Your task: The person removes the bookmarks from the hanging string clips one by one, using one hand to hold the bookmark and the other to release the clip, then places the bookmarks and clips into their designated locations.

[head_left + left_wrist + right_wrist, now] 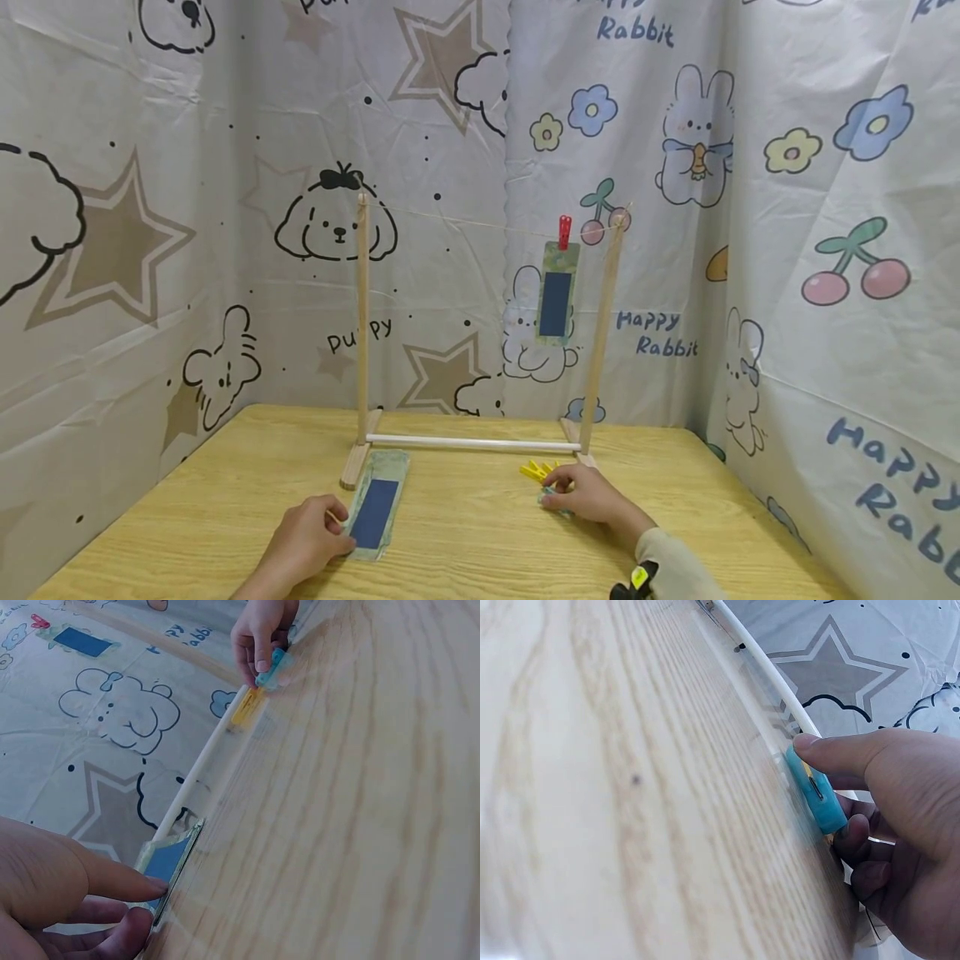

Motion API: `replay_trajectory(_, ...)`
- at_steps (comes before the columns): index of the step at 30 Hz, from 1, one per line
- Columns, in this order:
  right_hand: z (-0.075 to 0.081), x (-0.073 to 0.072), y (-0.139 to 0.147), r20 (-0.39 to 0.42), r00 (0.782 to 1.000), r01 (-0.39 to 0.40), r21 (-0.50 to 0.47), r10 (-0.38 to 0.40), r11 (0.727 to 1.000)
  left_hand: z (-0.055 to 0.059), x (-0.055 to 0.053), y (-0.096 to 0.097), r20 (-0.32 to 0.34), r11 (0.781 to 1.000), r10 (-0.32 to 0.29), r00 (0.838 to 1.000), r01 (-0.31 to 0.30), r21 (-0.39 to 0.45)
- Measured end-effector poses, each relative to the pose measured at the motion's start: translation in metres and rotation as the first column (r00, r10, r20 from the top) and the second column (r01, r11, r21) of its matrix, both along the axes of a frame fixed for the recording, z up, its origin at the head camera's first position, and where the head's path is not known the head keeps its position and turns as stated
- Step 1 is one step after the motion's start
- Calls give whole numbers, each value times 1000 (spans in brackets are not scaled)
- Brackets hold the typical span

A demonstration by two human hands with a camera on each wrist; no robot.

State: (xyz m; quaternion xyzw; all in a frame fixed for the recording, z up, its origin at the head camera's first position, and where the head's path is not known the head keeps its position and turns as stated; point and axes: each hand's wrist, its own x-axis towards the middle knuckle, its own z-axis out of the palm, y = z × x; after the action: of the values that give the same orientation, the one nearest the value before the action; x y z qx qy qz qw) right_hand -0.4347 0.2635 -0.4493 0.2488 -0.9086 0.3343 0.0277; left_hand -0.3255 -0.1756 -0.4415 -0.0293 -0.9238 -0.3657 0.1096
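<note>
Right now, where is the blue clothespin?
The blue clothespin lies on the wooden table under the right hand, whose fingers pinch it, beside the yellow clothespin near the rack's right foot.

Blue-green card (375, 510) flat; turquoise clothespin (815, 792) on table
</note>
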Motion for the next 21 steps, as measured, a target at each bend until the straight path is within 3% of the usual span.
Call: replay_trajectory(21,-3,-3,1,11,1000,8,1,-8,1000,-1,-2,-2,6,1000,-9,1000,9,24)
